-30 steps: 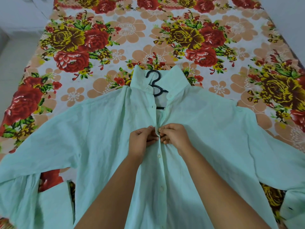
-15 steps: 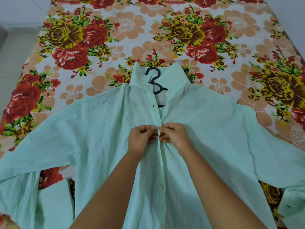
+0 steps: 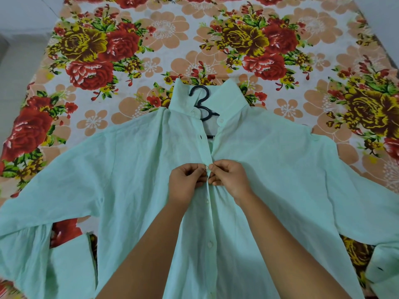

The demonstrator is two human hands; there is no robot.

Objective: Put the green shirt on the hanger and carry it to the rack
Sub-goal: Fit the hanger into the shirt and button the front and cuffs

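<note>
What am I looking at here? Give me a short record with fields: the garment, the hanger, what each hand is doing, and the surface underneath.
garment: green shirt, spread front-up, sleeves out to both sides
hanger: black hanger, inside the shirt, hook showing at the open collar
left hand: left hand pinching the left edge of the front opening
right hand: right hand pinching the right edge, meeting the left at a button
buttons: collar and top unfastened
surface: floral bedsheet
rack: not in view

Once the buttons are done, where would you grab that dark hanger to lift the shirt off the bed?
Probably by the hook, reaching from the far collar side. It is the only exposed part of the hanger, lying flat on the open collar; its arms are hidden inside the green shirt. Slip fingers under the curve and lift.
</note>
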